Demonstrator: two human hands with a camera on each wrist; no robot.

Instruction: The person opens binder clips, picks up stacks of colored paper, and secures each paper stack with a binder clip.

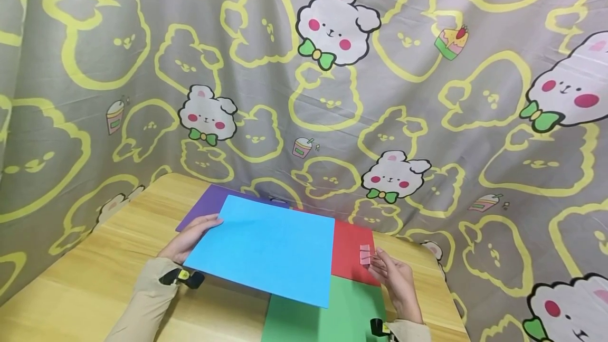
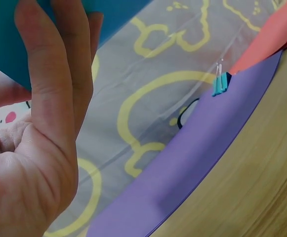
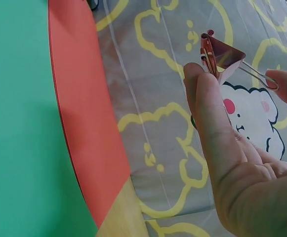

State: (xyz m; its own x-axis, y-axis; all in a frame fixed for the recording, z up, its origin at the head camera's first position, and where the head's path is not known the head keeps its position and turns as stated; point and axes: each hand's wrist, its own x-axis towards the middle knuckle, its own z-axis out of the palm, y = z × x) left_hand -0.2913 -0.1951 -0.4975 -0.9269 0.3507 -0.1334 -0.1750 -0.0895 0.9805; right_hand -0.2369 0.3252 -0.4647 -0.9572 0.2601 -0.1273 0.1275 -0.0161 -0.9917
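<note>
My left hand [image 1: 192,237] grips a bright blue sheet [image 1: 266,252] by its left edge, fingers on one face and thumb on the other. The sheet is held tilted above the table and hides part of what lies beneath. To its right, my right hand [image 1: 398,281] pinches a pink binder clip [image 1: 364,255] by its wire handles. In the right wrist view the clip's body [image 3: 227,53] points up past the fingertips, with thumb and fingers on opposite handles. This hand is over the right edges of a red sheet [image 1: 351,247] and a green sheet [image 1: 351,310].
A purple sheet [image 1: 201,209] lies at the back left of the wooden table [image 1: 104,273], partly behind the blue one. A teal binder clip [image 2: 221,85] sits on its edge near the red sheet. A patterned curtain [image 1: 266,94] hangs close behind the table.
</note>
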